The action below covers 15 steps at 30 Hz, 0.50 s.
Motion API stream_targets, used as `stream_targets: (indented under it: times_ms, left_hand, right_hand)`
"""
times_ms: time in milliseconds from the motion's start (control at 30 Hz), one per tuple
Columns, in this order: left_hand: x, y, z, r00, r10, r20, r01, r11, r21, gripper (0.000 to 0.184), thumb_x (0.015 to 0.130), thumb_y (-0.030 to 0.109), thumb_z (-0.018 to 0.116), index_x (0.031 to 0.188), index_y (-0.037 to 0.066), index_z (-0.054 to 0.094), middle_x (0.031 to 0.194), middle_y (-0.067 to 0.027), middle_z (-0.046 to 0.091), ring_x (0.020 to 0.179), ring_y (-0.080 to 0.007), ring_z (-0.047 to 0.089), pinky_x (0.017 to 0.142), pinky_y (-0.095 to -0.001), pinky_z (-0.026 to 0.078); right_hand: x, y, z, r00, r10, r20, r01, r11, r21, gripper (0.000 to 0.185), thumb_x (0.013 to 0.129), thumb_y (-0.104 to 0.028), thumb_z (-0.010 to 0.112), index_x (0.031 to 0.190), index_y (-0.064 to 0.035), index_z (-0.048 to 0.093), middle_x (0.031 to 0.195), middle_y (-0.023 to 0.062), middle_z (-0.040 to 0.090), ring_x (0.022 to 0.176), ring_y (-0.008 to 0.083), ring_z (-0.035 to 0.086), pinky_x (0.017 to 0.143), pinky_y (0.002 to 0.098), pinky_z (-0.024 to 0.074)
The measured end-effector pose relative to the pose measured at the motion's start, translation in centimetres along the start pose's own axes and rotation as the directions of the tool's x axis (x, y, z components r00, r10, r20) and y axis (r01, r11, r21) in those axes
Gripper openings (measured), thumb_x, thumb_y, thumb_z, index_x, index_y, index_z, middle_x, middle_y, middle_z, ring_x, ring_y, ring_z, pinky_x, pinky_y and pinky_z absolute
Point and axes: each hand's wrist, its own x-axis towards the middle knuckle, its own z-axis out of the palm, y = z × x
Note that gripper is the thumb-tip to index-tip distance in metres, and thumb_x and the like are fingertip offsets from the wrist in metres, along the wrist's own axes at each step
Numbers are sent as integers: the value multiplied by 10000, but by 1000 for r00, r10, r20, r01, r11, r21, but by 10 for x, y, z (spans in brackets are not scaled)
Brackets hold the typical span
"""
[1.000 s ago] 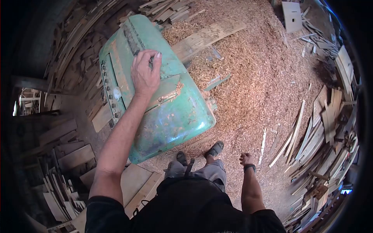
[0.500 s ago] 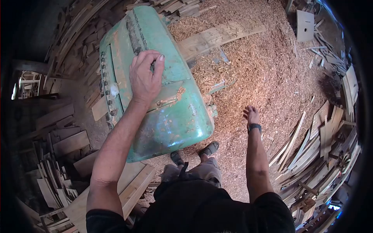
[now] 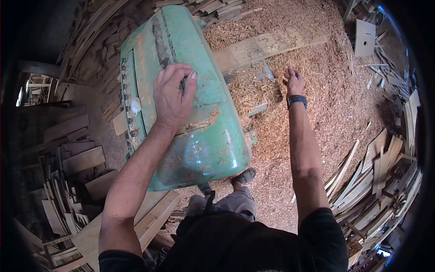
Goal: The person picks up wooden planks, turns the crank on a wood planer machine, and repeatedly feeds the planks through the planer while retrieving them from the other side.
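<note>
My left hand point(image 3: 174, 95) rests on top of a green metal machine housing point(image 3: 199, 149). Its fingers are curled and the thumb is bent toward them, around something dark that I cannot make out. Over the wood shavings point(image 3: 276, 149) to the right of the machine, my right hand point(image 3: 294, 84) is held out with its fingers apart and nothing in it. A watch point(image 3: 297, 100) is on that wrist. Just beyond this hand lies a wide plank point(image 3: 253, 50), partly covered in shavings, coming out from the machine's right side.
Stacked boards and offcuts point(image 3: 81, 158) stand on the left. Another heap of wood strips point(image 3: 376, 181) fills the right side. A pale board with a hole point(image 3: 365, 36) leans at the far right. A thick timber point(image 3: 156, 217) lies close to my left, below the machine.
My right hand has moved forward, from beside the machine's near end to close to the plank. My left hand stays at the same spot on the housing.
</note>
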Motion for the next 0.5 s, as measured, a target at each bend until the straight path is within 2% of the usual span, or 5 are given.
stream_targets:
  times_ms: [100,167,200,333,500]
  left_hand:
    - [1,0,0,1000,-10,7,10,1000,-7,146,877,169,578,856,32,624,961,-70,620,868,-268,548,795,-379,407]
    - [0,0,0,1000,-16,12,16,1000,-6,142,875,166,579,854,33,625,961,-70,619,869,-267,549,798,-378,407]
    - [0,0,0,1000,-22,17,23,1000,-17,139,874,165,579,854,35,625,961,-70,620,870,-266,549,800,-376,406]
    - [1,0,-1,999,-33,20,33,999,-35,135,872,162,580,854,37,628,966,-71,620,870,-262,549,803,-373,407]
    - [2,0,-1,999,-21,37,22,1000,-10,155,895,155,547,875,30,637,969,-88,615,868,-249,545,798,-356,411]
  right_hand:
    - [15,1,24,999,-36,15,36,999,-35,359,870,-331,680,956,11,612,815,42,613,725,96,553,580,225,445]
    - [18,-3,41,1000,19,22,-20,999,51,402,857,-330,693,1025,24,606,868,66,638,762,123,579,619,246,470]
    - [19,-6,44,990,142,-9,-141,989,43,485,842,-319,708,1125,48,564,967,105,645,860,170,612,678,283,487]
    - [25,-4,57,991,133,18,-134,984,114,606,822,-321,721,1215,79,492,1138,189,614,1044,254,612,855,336,492]
    - [45,12,67,986,156,65,-165,975,150,533,821,-271,720,1146,100,517,1059,171,631,986,241,621,864,311,487]
